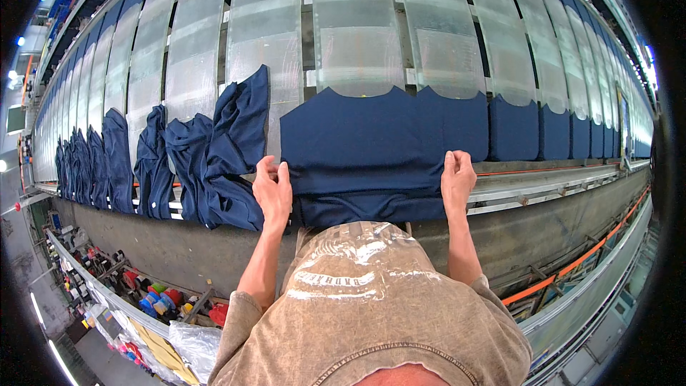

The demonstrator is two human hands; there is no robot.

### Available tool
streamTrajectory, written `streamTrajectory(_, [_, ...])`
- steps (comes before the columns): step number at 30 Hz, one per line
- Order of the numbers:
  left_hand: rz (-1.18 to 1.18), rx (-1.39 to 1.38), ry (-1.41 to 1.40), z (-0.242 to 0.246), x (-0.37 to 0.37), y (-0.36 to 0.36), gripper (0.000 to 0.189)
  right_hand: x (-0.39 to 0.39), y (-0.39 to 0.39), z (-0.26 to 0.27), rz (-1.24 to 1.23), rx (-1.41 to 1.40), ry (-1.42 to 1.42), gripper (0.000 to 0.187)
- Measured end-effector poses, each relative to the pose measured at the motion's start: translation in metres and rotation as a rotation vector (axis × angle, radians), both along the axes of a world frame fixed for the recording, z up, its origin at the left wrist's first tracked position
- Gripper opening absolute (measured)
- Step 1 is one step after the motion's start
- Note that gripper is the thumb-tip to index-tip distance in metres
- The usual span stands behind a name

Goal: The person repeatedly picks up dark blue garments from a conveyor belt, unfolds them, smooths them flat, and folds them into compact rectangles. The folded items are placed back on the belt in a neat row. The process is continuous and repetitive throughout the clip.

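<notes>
A navy fabric panel (353,134) lies mostly flat across the boards in front of me, with its shaped edge on the far side. Its near part sags in soft folds over the front rail towards my body. My left hand (272,190) pinches the panel's left edge between thumb and fingers. On the opposite side, my right hand (459,179) grips the fabric near its right edge, fingers closed together. A crumpled navy fabric piece (236,134) lies just left of my left hand, its lower end hanging over the rail.
Long pale printing boards (353,21) run away from me in a row. More bunched navy pieces (118,155) lie at the left; flat ones (514,128) continue right. A metal rail (504,195) borders the boards. Behind me at lower left, a rack (166,300) holds colourful containers.
</notes>
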State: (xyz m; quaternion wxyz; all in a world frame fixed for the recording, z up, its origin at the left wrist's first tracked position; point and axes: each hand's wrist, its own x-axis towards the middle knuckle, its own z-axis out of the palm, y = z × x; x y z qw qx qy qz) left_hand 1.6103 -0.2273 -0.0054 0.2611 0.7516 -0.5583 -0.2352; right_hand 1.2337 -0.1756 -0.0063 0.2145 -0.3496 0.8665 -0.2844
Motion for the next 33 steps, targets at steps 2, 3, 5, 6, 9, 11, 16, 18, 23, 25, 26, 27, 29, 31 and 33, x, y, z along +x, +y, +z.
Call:
streamTrajectory(2, [-0.143,-0.108,-0.3,0.018,-0.008,0.006,0.052,0.012,-0.014,0.011,0.288,-0.202,0.332,0.03])
streamTrajectory(3, [-0.25,-0.143,-0.297,0.022,-0.013,0.004,0.056,0.018,-0.02,0.014,0.43,-0.295,0.492,0.035])
streamTrajectory(5, [-0.444,-0.186,-0.296,0.023,-0.031,-0.005,0.065,0.045,-0.03,0.01,0.753,-0.229,0.45,0.05])
streamTrajectory(6, [-0.582,-0.12,-0.332,0.019,-0.043,-0.007,0.07,0.06,-0.037,0.004,0.893,-0.215,0.42,0.055])
streamTrajectory(9, [-0.878,-0.047,-0.353,0.0,-0.078,-0.025,0.081,0.094,-0.063,-0.018,1.142,-0.109,0.351,0.062])
streamTrajectory(11, [-0.92,0.009,-0.338,-0.014,-0.092,-0.039,0.085,0.096,-0.079,-0.027,1.122,-0.154,0.44,0.061])
streamTrajectory(16, [-0.903,-0.114,-0.375,-0.037,-0.106,-0.072,0.088,0.084,-0.108,-0.035,1.036,-0.176,0.518,0.065])
streamTrajectory(18, [-0.847,-0.14,-0.356,-0.042,-0.111,-0.084,0.087,0.081,-0.124,-0.04,0.98,-0.159,0.524,0.068])
streamTrajectory(23, [-0.656,-0.209,-0.385,-0.052,-0.125,-0.126,0.086,0.075,-0.17,-0.052,0.839,-0.179,0.598,0.072])
streamTrajectory(25, [-0.645,-0.182,-0.373,-0.052,-0.128,-0.131,0.085,0.075,-0.175,-0.052,0.824,-0.151,0.602,0.075])
streamTrajectory(26, [-0.635,-0.196,-0.377,-0.051,-0.127,-0.13,0.086,0.075,-0.173,-0.051,0.807,-0.189,0.604,0.075])
streamTrajectory(27, [-0.632,-0.182,-0.382,-0.051,-0.125,-0.127,0.086,0.077,-0.165,-0.049,0.79,-0.162,0.595,0.076])
streamTrajectory(29, [-0.631,-0.114,-0.396,-0.047,-0.115,-0.105,0.091,0.08,-0.146,-0.046,0.776,-0.12,0.591,0.081])
streamTrajectory(31, [-0.634,0.002,-0.433,-0.045,-0.101,-0.082,0.091,0.081,-0.117,-0.045,0.8,-0.038,0.534,0.081])
streamTrajectory(33, [-0.615,-0.069,-0.386,-0.049,-0.098,-0.08,0.091,0.081,-0.111,-0.049,0.78,-0.125,0.553,0.082])
